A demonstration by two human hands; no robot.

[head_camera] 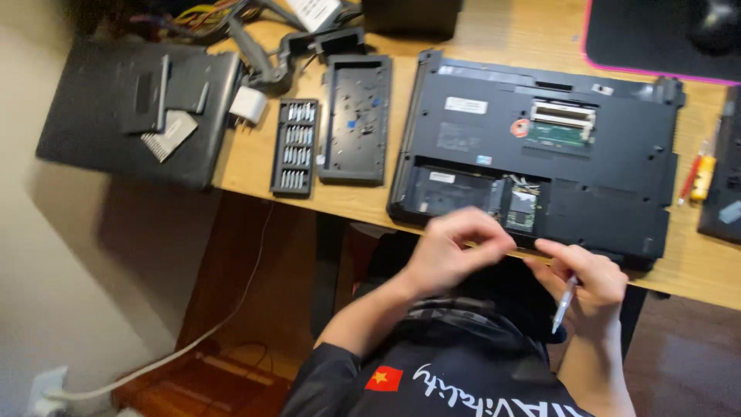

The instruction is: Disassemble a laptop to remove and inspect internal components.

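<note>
Surface: a light wooden surface (pixel 255 154) carries everything, its front edge running just above the person's lap.
Laptop: one black plastic laptop (pixel 540 147), flipped underside-up near the front edge, apparently so its compartments face the worker. Two bays stand uncovered, one showing a green memory board (pixel 559 131), the other a small circuit card (pixel 521 208).
Second machine: one dark closed laptop (pixel 127 108) at the far left, overhanging the edge, with loose flat parts stacked on it, seemingly set aside.
Mouse mat: one black mat with a pink border (pixel 656 38) at the top right, well apart from the work.
Cover panel: one black rectangular plastic panel (pixel 356 116), inner side up, lying just left of the open laptop.
Bit case: one black tray of silver screwdriver bits (pixel 296 147) in four rows, touching or just beside the panel, within reach.
Left hand: the left hand (pixel 455 251) hovers over the laptop's front edge below the open bay, fingertips pinched together; whether anything is in the grip cannot be told.
Right hand: the right hand (pixel 587 282) is closed around one thin silver screwdriver (pixel 563 305), tip pointing down toward the lap, parked rather than in use.
Small tools: one red-and-yellow item (pixel 698 177) lies at the right, too blurred to identify.
</note>
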